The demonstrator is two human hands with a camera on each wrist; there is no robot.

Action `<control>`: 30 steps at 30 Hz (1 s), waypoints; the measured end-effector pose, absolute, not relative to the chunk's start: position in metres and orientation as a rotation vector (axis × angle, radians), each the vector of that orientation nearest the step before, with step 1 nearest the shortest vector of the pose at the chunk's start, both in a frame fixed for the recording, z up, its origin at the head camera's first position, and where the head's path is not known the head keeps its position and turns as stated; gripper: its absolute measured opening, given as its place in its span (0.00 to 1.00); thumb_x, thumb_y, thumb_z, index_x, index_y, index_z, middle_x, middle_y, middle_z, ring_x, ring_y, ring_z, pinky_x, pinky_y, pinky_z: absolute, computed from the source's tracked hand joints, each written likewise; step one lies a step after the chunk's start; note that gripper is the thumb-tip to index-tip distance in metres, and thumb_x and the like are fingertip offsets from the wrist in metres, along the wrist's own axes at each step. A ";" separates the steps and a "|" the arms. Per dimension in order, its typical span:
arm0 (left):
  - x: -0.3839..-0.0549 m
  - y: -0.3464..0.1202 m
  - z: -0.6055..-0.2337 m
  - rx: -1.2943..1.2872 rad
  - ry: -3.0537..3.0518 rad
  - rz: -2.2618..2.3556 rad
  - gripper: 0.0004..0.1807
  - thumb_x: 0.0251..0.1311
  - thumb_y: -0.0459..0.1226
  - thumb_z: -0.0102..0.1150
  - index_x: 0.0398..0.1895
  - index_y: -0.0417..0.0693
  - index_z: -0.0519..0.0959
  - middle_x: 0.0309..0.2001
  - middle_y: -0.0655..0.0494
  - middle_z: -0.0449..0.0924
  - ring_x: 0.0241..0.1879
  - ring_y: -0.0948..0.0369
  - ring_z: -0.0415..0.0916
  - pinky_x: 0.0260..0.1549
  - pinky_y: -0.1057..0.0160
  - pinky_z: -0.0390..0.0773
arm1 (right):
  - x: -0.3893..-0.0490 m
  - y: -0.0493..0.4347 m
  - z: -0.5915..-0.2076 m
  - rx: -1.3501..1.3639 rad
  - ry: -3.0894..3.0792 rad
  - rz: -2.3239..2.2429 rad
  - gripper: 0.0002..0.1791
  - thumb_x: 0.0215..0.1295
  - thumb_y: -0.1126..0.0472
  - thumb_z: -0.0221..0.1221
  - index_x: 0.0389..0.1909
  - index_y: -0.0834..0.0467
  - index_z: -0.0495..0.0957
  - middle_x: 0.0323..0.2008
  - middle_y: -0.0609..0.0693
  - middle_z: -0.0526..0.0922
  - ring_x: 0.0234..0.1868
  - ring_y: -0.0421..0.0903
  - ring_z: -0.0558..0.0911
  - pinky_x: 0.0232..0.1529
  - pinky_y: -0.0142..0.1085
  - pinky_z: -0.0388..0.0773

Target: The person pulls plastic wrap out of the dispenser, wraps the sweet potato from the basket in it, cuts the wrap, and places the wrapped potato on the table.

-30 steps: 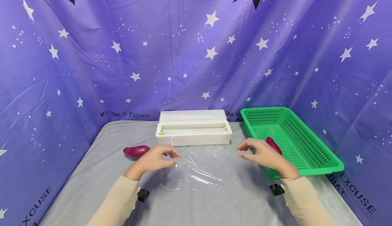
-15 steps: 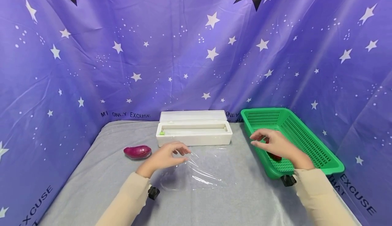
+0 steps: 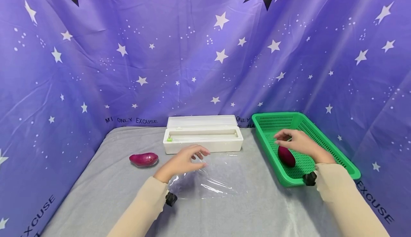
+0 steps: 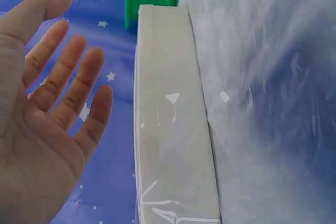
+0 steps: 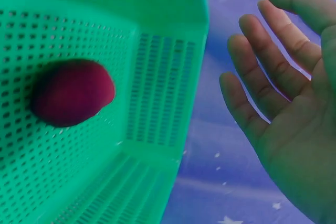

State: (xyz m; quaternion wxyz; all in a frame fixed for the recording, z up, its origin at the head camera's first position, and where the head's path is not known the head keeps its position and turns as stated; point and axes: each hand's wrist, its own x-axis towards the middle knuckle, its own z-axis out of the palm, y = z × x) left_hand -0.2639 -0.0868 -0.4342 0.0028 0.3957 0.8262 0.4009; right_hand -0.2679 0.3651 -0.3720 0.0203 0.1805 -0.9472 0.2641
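Two bare hands, both empty, fingers relaxed & slightly bent, thumbs well apart from the rest. L hand [image 3: 184, 161] hangs above the clear film [image 3: 221, 186], in front of the white box [image 3: 203, 146], fingers pointing inward; L wrist view shows nothing in the palm. R hand [image 3: 298, 142] is over the green basket [image 3: 276, 120], fingers also pointing inward, above the dark-red veg [image 3: 287, 158] lying in it. R wrist view shows a gap btwn fingers & veg, so no grip there.

Film lies flat-ish on the grey cloth [image 3: 253, 215], creased w/ bright glare; its edges are hard to make out, maybe reaching up to the box front. Box lid [image 3: 201, 122] is tipped back toward the purple curtain [image 3: 192, 58]; green clip [image 3: 169, 140] at its L end. Second veg [image 3: 143, 159], shiny & reddish-purple, on the cloth L of the film, apart from L hand. L forearm in its beige sleeve [image 3: 141, 208] crosses btwn veg & film; R forearm partly blocks the basket's near R corner.
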 end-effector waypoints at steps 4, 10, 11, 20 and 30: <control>-0.266 -0.079 -0.433 1.248 2.567 1.255 0.21 0.62 0.41 0.69 0.58 0.51 0.79 0.52 0.61 0.80 0.48 0.58 0.80 0.48 0.51 0.80 | -0.276 0.377 -0.376 0.503 -2.988 0.873 0.13 0.69 0.55 0.64 0.49 0.57 0.82 0.40 0.47 0.84 0.42 0.46 0.80 0.40 0.39 0.78; -0.268 -0.069 -0.432 1.246 2.541 1.258 0.22 0.63 0.40 0.68 0.59 0.49 0.78 0.53 0.60 0.80 0.49 0.58 0.79 0.48 0.49 0.80 | -0.286 0.390 -0.381 0.445 -3.044 0.939 0.18 0.70 0.54 0.63 0.52 0.62 0.80 0.41 0.50 0.83 0.43 0.48 0.80 0.42 0.41 0.78; -0.269 -0.066 -0.431 1.247 2.535 1.257 0.22 0.63 0.40 0.68 0.59 0.49 0.78 0.53 0.60 0.80 0.49 0.57 0.79 0.48 0.48 0.79 | -0.287 0.392 -0.382 0.434 -3.055 0.961 0.19 0.70 0.54 0.63 0.53 0.63 0.79 0.42 0.51 0.83 0.44 0.49 0.80 0.43 0.42 0.78; -0.273 -0.049 -0.432 1.238 2.519 1.241 0.22 0.63 0.39 0.67 0.60 0.48 0.77 0.53 0.61 0.80 0.50 0.61 0.79 0.50 0.49 0.79 | -0.298 0.407 -0.394 0.383 -3.131 1.114 0.23 0.72 0.57 0.59 0.58 0.70 0.73 0.47 0.59 0.81 0.50 0.56 0.78 0.52 0.56 0.76; -0.279 -0.033 -0.431 1.258 2.488 1.262 0.20 0.64 0.40 0.67 0.58 0.54 0.78 0.54 0.62 0.80 0.50 0.59 0.80 0.49 0.53 0.79 | -0.299 0.420 -0.399 0.260 -3.288 1.248 0.33 0.72 0.56 0.59 0.65 0.77 0.63 0.59 0.74 0.71 0.59 0.69 0.73 0.55 0.60 0.75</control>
